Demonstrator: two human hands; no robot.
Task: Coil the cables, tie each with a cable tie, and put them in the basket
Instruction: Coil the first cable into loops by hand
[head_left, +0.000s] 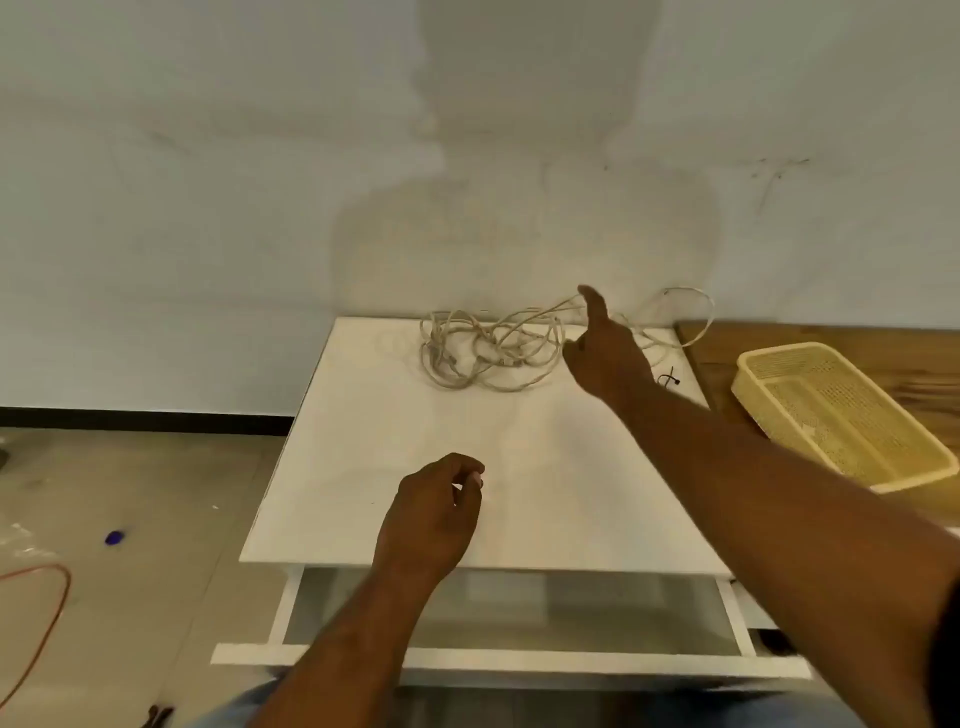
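Observation:
A tangled beige cable lies in loose loops at the far side of the white table, against the wall; one strand arcs off to the right over the table's edge. My right hand reaches out to the cable's right side, one finger stretched up against a strand, and holds nothing that I can see. My left hand hovers over the table's front edge with its fingers loosely curled and nothing in them. A small black cable tie lies on the table just right of my right hand. The yellow plastic basket holds nothing.
The basket stands on a wooden surface adjoining the table's right side. An open white frame or drawer juts out below the table's front edge. On the floor at left lie a red wire and a small blue object.

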